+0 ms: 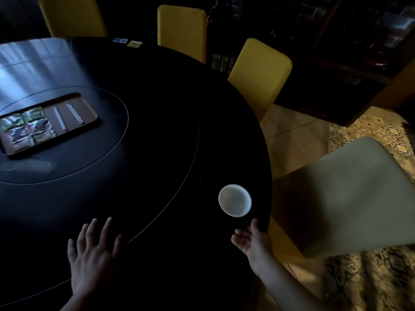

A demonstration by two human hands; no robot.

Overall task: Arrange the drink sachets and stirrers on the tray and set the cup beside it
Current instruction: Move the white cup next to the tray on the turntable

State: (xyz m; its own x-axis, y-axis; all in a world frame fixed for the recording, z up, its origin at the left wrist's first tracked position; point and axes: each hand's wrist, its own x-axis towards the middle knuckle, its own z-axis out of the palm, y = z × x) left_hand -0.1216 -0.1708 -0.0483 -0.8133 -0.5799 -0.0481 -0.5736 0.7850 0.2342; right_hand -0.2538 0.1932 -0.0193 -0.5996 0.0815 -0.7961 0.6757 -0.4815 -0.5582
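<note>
A brown tray (88,112) lies at the left of the round black table. Several shiny drink sachets (28,129) fill its left half, and two pale stirrers (67,116) lie side by side on its right half. A white cup (235,200), empty inside, stands upright near the table's right edge, far from the tray. My right hand (252,240) is open, palm turned up, just below the cup and not touching it. My left hand (93,250) rests flat on the table with fingers spread, holding nothing.
The black table (157,142) has inset ring lines. Yellow chairs (258,75) stand around its far and right sides, and a grey chair (350,198) is close on the right. Two small cards (128,42) lie at the far edge. Patterned floor tiles show on the right.
</note>
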